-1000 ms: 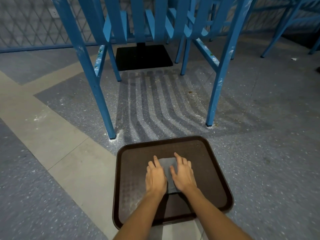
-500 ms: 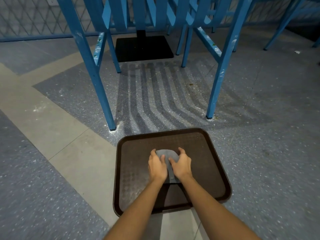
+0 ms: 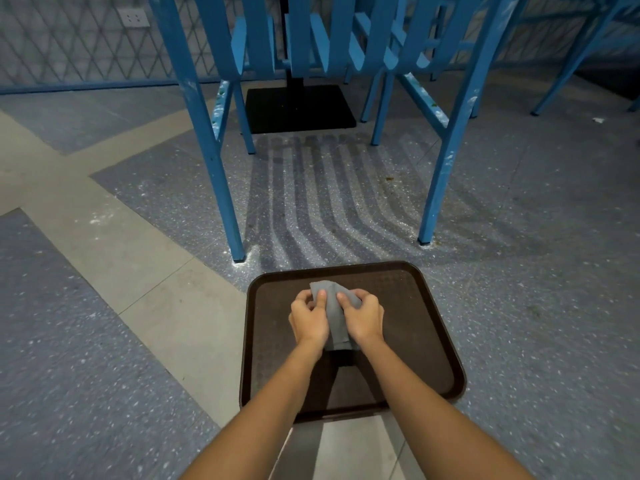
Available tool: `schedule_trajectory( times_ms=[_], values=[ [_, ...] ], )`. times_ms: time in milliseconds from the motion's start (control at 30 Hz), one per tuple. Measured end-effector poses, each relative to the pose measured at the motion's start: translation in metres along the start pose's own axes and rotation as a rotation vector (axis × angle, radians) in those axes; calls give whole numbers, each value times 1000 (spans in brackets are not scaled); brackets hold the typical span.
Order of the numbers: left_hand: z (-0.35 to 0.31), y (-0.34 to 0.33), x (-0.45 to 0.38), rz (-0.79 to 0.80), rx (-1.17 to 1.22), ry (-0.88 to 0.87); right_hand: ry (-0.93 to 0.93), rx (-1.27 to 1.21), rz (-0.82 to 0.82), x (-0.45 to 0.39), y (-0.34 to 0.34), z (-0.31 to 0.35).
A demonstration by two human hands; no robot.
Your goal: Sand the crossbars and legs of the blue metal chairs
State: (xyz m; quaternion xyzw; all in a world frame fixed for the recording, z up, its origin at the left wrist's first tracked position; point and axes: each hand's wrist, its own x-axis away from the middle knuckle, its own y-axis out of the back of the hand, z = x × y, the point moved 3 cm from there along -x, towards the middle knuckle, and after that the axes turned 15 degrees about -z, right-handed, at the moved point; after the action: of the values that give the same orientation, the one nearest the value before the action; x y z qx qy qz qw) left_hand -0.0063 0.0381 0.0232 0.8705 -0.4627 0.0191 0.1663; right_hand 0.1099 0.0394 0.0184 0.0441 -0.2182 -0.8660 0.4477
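A grey sheet of sandpaper (image 3: 333, 308) lies on a dark brown tray (image 3: 408, 327) on the floor. My left hand (image 3: 308, 318) and my right hand (image 3: 362, 315) both grip the sheet with curled fingers, thumbs on top, folding it between them. Ahead stands a blue metal chair: its near left leg (image 3: 221, 188) and near right leg (image 3: 440, 178) rest on the floor, with side crossbars (image 3: 424, 98) showing white scuffed patches. White dust lies around the leg feet.
A black table base (image 3: 298, 109) sits behind the chair. More blue chair legs (image 3: 561, 74) stand at the far right. A mesh wall with a socket (image 3: 133, 17) runs along the back. The floor is speckled blue with beige strips.
My fingers went from lying flat on the sandpaper to curling around it, and the sheet has bunched up between my hands. The camera has tilted slightly, showing more of the chair.
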Motion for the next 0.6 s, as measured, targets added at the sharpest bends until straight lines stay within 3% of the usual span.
schedule_trajectory(
  times_ms=[300,600],
  values=[
    [-48,37,-4,-82,16,-218,210,-60,-7,21,1,51],
    [-107,90,9,-55,18,-333,253,-148,13,61,20,124]
  ],
)
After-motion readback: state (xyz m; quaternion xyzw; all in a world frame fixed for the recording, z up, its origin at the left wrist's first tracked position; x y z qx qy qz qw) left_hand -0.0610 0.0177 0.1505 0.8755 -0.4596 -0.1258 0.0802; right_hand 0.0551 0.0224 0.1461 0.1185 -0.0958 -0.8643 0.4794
